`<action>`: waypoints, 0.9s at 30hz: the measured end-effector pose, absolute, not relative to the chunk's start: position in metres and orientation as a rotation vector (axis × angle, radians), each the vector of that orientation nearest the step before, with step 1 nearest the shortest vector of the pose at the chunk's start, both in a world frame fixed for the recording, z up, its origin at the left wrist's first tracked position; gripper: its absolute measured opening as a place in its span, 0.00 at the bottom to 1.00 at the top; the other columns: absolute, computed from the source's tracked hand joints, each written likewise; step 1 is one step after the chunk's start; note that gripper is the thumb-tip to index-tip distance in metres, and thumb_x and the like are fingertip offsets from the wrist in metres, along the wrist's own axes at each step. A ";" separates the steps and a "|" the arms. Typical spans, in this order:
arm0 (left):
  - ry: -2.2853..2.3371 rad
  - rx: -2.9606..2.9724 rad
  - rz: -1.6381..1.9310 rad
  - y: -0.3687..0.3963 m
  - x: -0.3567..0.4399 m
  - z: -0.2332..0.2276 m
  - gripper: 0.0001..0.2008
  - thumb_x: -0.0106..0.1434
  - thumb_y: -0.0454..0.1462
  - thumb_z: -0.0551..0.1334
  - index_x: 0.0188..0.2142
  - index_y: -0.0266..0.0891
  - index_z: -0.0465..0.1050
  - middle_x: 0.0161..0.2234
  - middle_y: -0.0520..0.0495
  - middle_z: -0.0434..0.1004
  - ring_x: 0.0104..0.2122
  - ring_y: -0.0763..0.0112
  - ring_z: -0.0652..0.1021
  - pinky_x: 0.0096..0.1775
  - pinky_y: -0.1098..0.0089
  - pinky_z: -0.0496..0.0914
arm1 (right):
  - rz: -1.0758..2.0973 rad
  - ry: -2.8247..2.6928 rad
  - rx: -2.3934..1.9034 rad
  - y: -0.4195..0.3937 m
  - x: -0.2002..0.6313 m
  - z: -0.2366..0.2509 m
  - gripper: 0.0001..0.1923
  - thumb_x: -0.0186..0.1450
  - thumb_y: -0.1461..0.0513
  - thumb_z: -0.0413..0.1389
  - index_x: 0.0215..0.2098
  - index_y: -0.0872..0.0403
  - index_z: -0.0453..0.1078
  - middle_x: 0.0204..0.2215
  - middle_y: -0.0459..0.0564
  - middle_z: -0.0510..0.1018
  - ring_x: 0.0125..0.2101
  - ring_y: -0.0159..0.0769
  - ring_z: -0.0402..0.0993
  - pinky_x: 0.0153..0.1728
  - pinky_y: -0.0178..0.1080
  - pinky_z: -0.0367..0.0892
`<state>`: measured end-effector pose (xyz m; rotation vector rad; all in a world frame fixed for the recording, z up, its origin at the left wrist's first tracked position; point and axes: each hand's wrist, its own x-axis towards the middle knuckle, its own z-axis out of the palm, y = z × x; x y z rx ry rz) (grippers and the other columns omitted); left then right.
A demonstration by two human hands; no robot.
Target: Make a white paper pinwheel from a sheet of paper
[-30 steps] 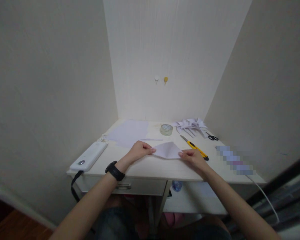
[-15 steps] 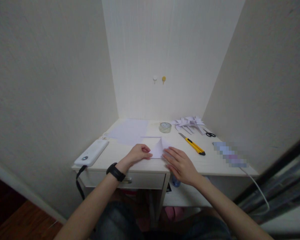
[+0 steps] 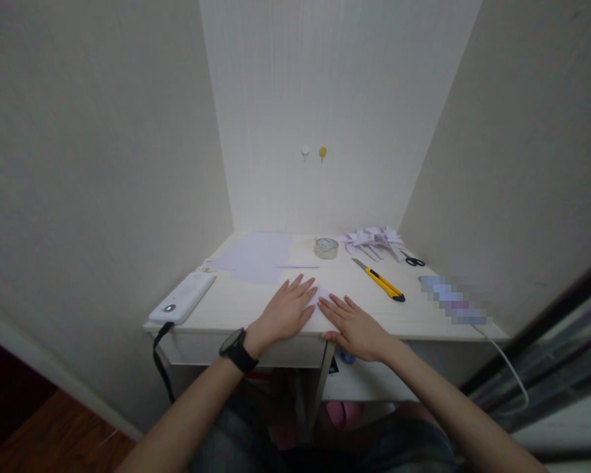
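At the desk's [image 3: 217,309] front edge, both hands lay flat and unclenched on the folded paper [image 3: 322,293]; left hand [image 3: 286,312], earlier pinching its edge, had spread open, and right hand [image 3: 354,323] stayed pressed beside it.

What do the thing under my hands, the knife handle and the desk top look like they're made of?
The folded piece under the left hand and right hand looks like thin white matte paper, lying flat with a crisp edge. The utility knife has a glossy yellow handle, probably plastic. The desk looks like pale wood-grain laminate, though it might be painted wood.
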<state>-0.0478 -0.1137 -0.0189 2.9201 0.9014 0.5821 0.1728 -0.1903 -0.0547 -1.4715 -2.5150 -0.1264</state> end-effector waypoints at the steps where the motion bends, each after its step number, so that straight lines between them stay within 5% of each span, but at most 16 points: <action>1: 0.842 2.948 0.518 -0.118 -0.042 -0.023 0.26 0.73 0.42 0.46 0.66 0.36 0.59 0.69 0.42 0.54 0.69 0.53 0.53 0.66 0.50 0.50 | -0.129 -2.518 -1.475 -0.190 0.172 -0.055 0.36 0.71 0.45 0.44 0.71 0.54 0.50 0.69 0.57 0.54 0.69 0.53 0.48 0.66 0.60 0.48; 5: 0.898 2.954 0.340 -0.122 -0.027 -0.037 0.31 0.73 0.49 0.42 0.69 0.35 0.52 0.69 0.40 0.52 0.68 0.51 0.54 0.65 0.50 0.51 | -0.143 -2.507 -1.474 -0.191 0.172 -0.055 0.38 0.70 0.45 0.46 0.71 0.55 0.48 0.69 0.58 0.53 0.69 0.53 0.47 0.66 0.60 0.49; 16: 0.917 3.001 0.378 -0.115 -0.027 -0.047 0.34 0.73 0.52 0.41 0.68 0.34 0.56 0.69 0.39 0.53 0.68 0.50 0.56 0.65 0.51 0.50 | -0.002 -2.399 -1.534 -0.231 0.232 -0.052 0.27 0.73 0.51 0.45 0.68 0.47 0.56 0.66 0.52 0.62 0.69 0.48 0.50 0.65 0.59 0.49; 20: 0.904 2.994 0.421 -0.114 -0.027 -0.049 0.32 0.72 0.52 0.42 0.68 0.38 0.57 0.69 0.40 0.54 0.68 0.50 0.56 0.65 0.51 0.50 | -0.135 -2.126 -1.677 -0.225 0.265 -0.047 0.22 0.73 0.56 0.44 0.54 0.54 0.75 0.55 0.56 0.76 0.64 0.49 0.61 0.63 0.56 0.56; 23: 0.900 3.005 0.443 -0.114 -0.027 -0.050 0.30 0.72 0.52 0.43 0.68 0.45 0.57 0.69 0.42 0.53 0.68 0.48 0.55 0.65 0.48 0.50 | -0.286 -1.752 -2.002 -0.202 0.283 -0.037 0.24 0.72 0.56 0.43 0.43 0.56 0.80 0.45 0.60 0.82 0.56 0.49 0.72 0.54 0.48 0.66; 27: 0.884 3.016 0.466 -0.113 -0.028 -0.051 0.28 0.73 0.51 0.43 0.67 0.48 0.59 0.70 0.43 0.52 0.68 0.47 0.56 0.64 0.47 0.52 | -0.358 -1.590 -2.272 -0.161 0.291 -0.021 0.24 0.69 0.52 0.48 0.49 0.60 0.76 0.43 0.64 0.81 0.49 0.53 0.76 0.48 0.46 0.67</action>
